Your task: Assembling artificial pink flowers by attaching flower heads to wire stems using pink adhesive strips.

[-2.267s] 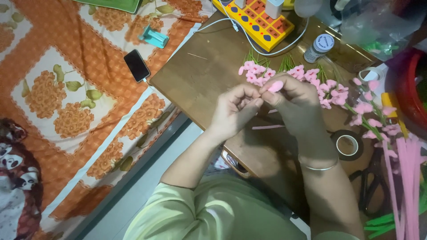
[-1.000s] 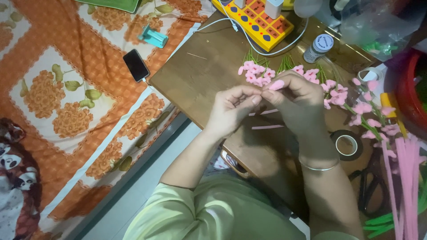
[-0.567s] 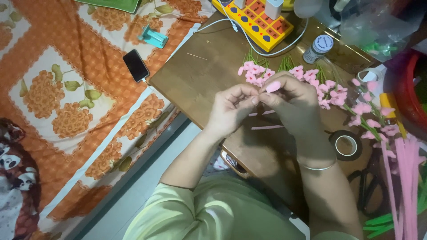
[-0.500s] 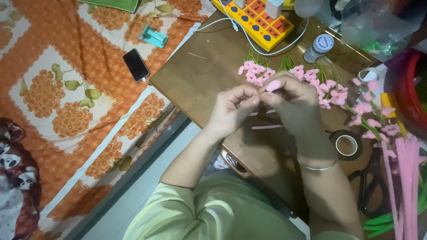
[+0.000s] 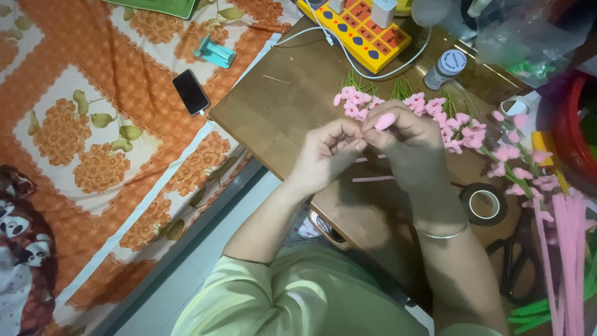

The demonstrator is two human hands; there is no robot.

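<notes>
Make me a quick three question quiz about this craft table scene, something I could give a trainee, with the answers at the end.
1. True or false: the left hand and right hand meet at a small pink piece.
2. What lies on the wooden table right of the right wrist?
A. a dark tape roll
B. a cup
C. a book
3. Where is the black phone?

Key:
1. True.
2. A.
3. On the orange floral bedspread, left of the table.
</notes>
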